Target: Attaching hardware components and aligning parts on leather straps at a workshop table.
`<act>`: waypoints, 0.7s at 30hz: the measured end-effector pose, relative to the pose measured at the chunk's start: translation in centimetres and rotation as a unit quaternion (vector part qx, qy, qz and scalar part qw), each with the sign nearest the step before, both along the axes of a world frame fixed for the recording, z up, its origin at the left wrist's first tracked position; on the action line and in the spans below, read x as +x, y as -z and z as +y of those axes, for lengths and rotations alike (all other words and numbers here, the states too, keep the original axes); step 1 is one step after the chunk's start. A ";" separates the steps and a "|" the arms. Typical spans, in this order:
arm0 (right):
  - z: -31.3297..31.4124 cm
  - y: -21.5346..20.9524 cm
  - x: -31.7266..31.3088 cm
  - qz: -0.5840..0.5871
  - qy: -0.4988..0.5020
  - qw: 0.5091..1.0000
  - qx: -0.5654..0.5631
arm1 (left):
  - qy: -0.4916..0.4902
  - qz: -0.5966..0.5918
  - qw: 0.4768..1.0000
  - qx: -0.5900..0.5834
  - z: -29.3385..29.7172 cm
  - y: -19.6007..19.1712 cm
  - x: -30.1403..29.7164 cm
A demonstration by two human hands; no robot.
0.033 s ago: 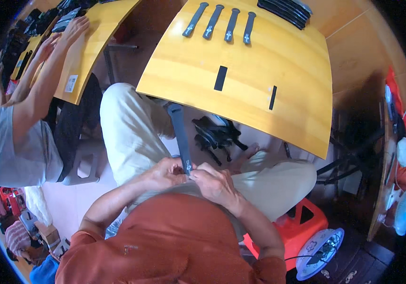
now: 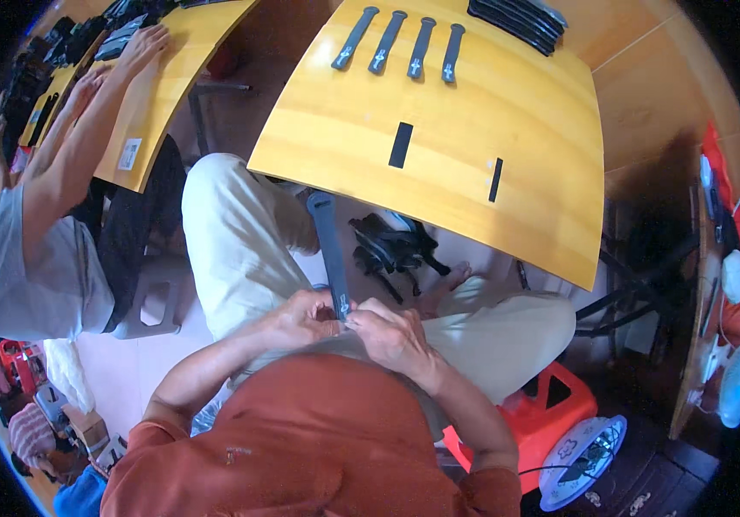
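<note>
staying put since before, both left hand [image 2: 305, 314] and right hand [image 2: 387, 332] pinching dark strap [image 2: 331, 250] with clenched fingers near the lap, keeping it upright below the tabletop [image 2: 473, 198].

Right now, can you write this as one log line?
left hand: holds dark strap | right hand: holds strap end | yellow table: four straps lined

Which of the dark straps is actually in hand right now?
The long dark strap over the lap: left hand and right hand pinch its near end. The four matching straps lie in a row on the yellow table, untouched.
</note>
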State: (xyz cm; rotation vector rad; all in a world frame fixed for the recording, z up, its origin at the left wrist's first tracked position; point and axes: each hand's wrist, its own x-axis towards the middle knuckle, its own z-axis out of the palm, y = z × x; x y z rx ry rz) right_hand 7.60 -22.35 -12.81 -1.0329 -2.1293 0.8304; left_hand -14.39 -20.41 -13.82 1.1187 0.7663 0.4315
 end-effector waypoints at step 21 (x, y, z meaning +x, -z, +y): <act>0.2 0.0 -1.1 0.028 0.033 0.993 0.112 | 0.027 0.082 0.993 0.077 0.6 -3.2 -0.5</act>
